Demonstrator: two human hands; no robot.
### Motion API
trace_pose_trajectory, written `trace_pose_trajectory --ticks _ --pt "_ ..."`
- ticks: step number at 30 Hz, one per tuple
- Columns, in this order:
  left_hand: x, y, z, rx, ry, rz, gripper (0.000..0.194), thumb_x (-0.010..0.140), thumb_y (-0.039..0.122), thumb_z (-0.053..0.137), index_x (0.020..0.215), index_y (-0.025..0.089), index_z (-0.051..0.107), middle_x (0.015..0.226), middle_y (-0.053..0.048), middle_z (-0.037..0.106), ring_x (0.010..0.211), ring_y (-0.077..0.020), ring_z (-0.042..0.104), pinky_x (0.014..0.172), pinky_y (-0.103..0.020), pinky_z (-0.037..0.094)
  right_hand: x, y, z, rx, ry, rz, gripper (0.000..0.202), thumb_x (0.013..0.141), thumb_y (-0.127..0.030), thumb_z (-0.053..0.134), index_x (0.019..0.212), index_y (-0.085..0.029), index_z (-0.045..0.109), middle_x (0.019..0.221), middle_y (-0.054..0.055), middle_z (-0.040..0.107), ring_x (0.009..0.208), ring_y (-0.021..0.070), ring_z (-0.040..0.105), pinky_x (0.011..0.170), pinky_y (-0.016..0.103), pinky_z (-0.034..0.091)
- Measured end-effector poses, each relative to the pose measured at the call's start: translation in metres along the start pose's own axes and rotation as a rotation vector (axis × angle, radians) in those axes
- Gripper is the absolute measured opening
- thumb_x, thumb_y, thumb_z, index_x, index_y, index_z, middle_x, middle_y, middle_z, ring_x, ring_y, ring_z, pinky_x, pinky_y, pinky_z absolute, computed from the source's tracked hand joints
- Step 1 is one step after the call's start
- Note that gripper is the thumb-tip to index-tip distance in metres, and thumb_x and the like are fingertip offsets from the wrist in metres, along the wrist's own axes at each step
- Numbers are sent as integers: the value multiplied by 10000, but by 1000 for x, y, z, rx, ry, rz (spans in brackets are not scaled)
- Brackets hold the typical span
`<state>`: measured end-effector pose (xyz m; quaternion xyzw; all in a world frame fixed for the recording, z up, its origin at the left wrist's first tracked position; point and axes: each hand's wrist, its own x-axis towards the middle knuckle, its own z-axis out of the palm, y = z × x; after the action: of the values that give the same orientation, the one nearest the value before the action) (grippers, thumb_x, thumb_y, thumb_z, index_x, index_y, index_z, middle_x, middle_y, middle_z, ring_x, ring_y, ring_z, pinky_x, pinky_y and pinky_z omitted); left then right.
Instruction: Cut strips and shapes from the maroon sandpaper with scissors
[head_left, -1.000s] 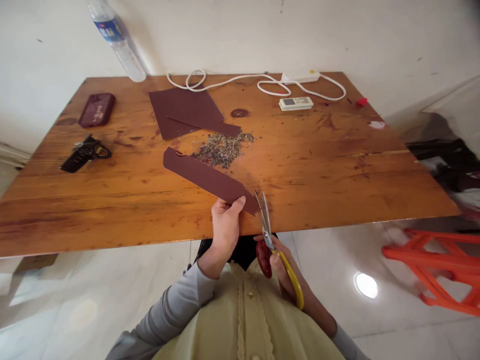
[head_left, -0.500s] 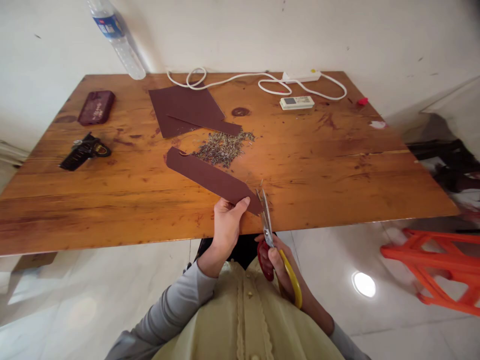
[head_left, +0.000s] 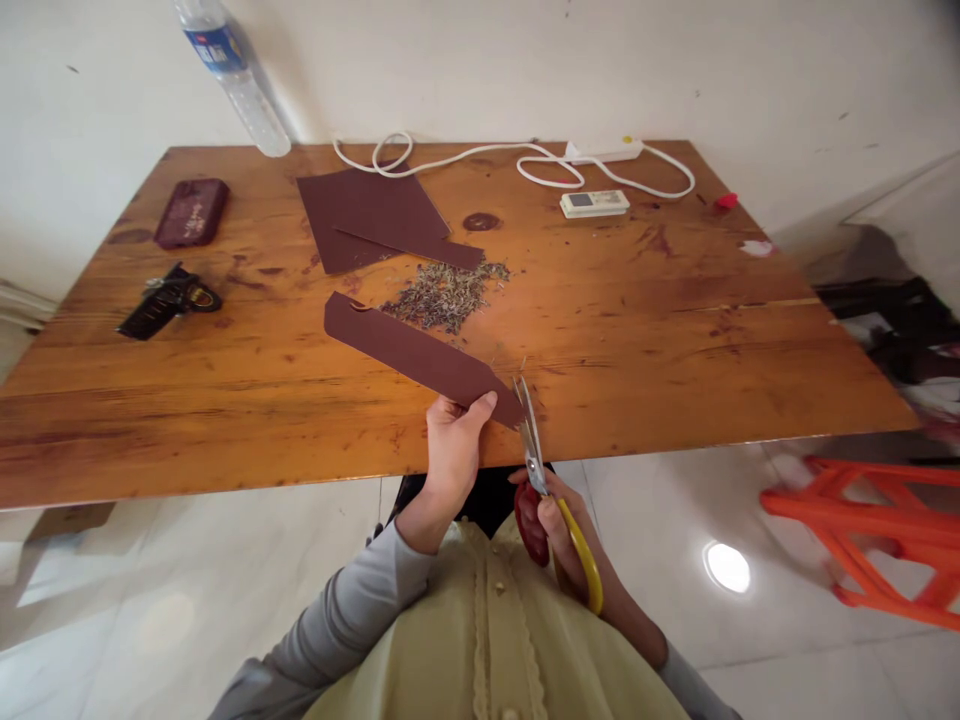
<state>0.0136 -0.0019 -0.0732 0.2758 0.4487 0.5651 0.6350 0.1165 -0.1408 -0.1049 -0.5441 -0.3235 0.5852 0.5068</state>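
Note:
My left hand pinches a long dark-red strip, paper or thin card by its look, near its pointed right end. A small curved notch shows at the strip's far left end. My right hand grips scissors with one red and one yellow handle. Their blades stand slightly apart, at the strip's pointed tip. Behind the strip lies a pile of small greyish-brown clippings. A dark-red sheet and a narrower strip partly on it lie farther back.
On the wooden table are a maroon phone-like case, a black clamp-like object, a white remote and a power strip with its cord. A plastic bottle stands at the back left. An orange stool is at right.
The strip's far left end has shifted slightly to the left. The scissor blades have come a little closer together at its tip.

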Motion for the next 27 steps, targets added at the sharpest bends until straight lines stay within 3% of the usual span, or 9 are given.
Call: trace_pose_trajectory --ticks 4,27 --pt "0 -1 1 11 5 25 189 649 274 891 690 202 721 713 19 743 687 -137 639 729 -284 527 2 7 -2 -49 -4 -107 625 914 -805 633 1107 -213 679 679 -58 475 467 108 356 443 263 292" --pt "-1 1 2 19 22 5 184 618 271 883 686 207 725 723 12 740 698 -147 626 735 -296 515 3 10 -2 -62 -14 -83 582 922 -766 644 1132 -224 669 691 -62 461 491 123 356 466 283 297"
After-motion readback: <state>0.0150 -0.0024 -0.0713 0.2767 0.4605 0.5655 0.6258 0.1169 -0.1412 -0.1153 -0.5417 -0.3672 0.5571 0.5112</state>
